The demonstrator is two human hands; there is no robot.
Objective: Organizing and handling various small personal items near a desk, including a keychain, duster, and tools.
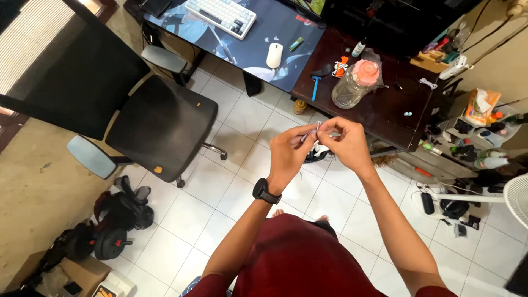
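Both my hands are raised in front of me over the white tiled floor. My left hand (287,153), with a black watch on the wrist, pinches a small thin pale object (314,131) between its fingertips. My right hand (345,142) pinches the same object from the other side, fingertips touching those of the left. The object is mostly hidden by the fingers and I cannot tell what it is.
A black office chair (159,126) stands at the left. At the top is a desk with a blue mat (275,33), a white keyboard (221,15) and a mouse (274,55). A dark table (385,110) holds a clear jug with a pink lid (356,82). Dumbbells (110,242) lie lower left; a white fan (517,201) at the right.
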